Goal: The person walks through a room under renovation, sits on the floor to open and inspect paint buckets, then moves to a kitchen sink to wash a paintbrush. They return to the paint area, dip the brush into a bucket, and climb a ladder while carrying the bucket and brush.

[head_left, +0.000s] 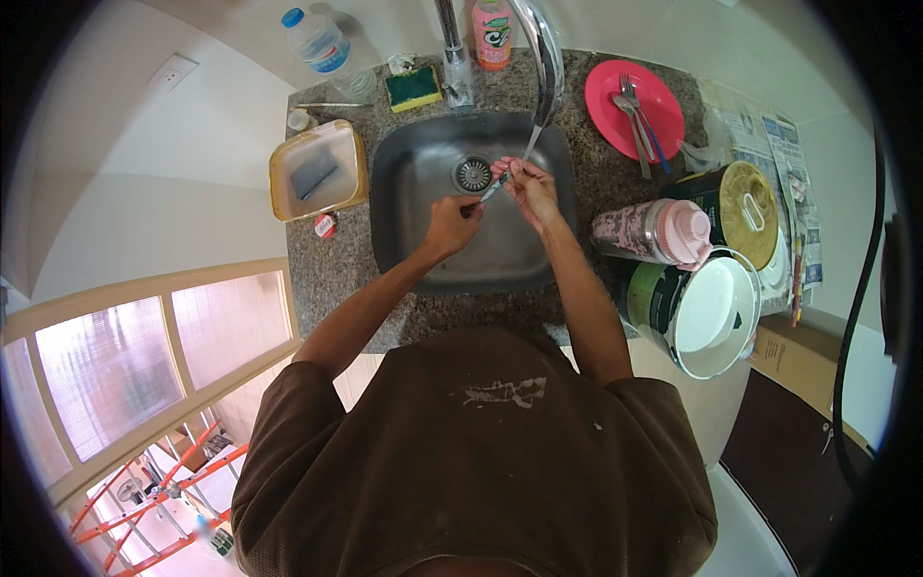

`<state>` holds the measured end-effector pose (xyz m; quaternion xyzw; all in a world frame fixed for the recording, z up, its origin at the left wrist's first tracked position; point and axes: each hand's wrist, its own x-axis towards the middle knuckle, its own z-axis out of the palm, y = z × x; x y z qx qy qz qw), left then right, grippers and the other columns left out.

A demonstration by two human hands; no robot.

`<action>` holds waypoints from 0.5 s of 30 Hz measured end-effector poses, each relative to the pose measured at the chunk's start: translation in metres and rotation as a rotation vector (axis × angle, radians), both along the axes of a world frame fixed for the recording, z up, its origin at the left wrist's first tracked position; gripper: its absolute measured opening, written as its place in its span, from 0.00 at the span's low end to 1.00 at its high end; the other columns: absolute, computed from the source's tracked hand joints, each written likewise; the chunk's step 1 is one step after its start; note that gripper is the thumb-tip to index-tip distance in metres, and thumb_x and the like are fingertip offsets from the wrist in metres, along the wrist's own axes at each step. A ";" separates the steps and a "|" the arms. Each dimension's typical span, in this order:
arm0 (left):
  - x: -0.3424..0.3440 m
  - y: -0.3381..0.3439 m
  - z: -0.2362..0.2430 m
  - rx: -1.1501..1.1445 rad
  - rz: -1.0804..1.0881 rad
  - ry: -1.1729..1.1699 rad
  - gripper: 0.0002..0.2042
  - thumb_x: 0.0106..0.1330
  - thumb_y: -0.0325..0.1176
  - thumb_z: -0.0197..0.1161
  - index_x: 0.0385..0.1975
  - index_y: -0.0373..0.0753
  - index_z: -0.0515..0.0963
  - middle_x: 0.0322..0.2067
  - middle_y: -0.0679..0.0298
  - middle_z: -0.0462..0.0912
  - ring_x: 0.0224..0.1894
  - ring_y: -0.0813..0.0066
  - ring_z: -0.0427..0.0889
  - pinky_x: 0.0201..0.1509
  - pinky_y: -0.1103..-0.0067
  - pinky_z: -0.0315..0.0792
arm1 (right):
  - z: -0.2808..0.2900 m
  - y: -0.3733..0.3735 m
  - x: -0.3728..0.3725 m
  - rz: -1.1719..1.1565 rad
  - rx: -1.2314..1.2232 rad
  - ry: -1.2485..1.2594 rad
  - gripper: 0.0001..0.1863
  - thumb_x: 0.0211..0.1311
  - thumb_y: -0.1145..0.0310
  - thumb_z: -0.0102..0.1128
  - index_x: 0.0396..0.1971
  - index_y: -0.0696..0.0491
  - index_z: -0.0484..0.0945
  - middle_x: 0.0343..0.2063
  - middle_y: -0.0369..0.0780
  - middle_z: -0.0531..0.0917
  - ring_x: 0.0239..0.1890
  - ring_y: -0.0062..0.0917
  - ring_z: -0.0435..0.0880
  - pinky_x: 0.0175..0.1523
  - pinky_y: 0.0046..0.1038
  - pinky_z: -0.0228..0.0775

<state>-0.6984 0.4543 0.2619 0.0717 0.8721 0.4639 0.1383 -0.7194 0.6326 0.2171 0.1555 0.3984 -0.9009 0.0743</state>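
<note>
Over the grey sink [413, 260], both hands are on a slender white and dark item [495, 188], too small to name, held at a slant. My left hand [454, 223] grips its lower-left end with curled fingers. My right hand [529, 190] holds its upper end below the curved chrome tap [543, 67], where a thin stream, apparently water, comes down to the fingers. The drain [472, 174] lies just left of my right hand. A green and yellow sponge [413, 88] sits behind the sink.
Bottles [327, 53] [492, 34] stand behind. A yellowish tub [288, 202] is at left. At right are a pink plate [611, 101] with cutlery, a pink flask [639, 231], cans [750, 216], a white-lined bucket [716, 308] and newspapers [798, 163]. An orange ladder [154, 490] shows lower left.
</note>
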 end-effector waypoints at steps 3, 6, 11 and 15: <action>0.000 0.000 -0.004 0.043 -0.007 -0.013 0.11 0.59 0.32 0.63 0.39 0.34 0.81 0.24 0.52 0.82 0.27 0.70 0.82 0.34 0.76 0.73 | -0.006 0.004 -0.001 -0.003 -0.055 -0.004 0.13 0.66 0.67 0.54 0.42 0.62 0.75 0.42 0.46 0.82 0.46 0.30 0.81 0.52 0.29 0.74; 0.000 0.000 0.001 0.049 0.013 -0.063 0.10 0.59 0.31 0.63 0.38 0.34 0.82 0.25 0.54 0.83 0.27 0.71 0.83 0.34 0.76 0.73 | 0.002 0.007 -0.001 0.012 -0.156 -0.057 0.12 0.65 0.67 0.56 0.41 0.61 0.75 0.42 0.45 0.82 0.45 0.29 0.82 0.51 0.27 0.75; 0.001 0.005 0.020 0.105 0.050 -0.222 0.09 0.59 0.30 0.63 0.37 0.34 0.82 0.24 0.56 0.83 0.27 0.73 0.82 0.34 0.76 0.73 | 0.005 0.000 0.002 0.001 -0.062 -0.056 0.14 0.62 0.68 0.60 0.44 0.60 0.74 0.42 0.45 0.82 0.45 0.27 0.82 0.50 0.23 0.74; 0.003 0.007 0.022 0.008 -0.001 -0.043 0.09 0.59 0.27 0.61 0.38 0.33 0.81 0.26 0.53 0.83 0.25 0.66 0.82 0.33 0.74 0.73 | -0.005 0.004 -0.002 0.022 -0.029 -0.038 0.15 0.64 0.71 0.58 0.47 0.62 0.72 0.44 0.46 0.81 0.47 0.28 0.81 0.51 0.24 0.74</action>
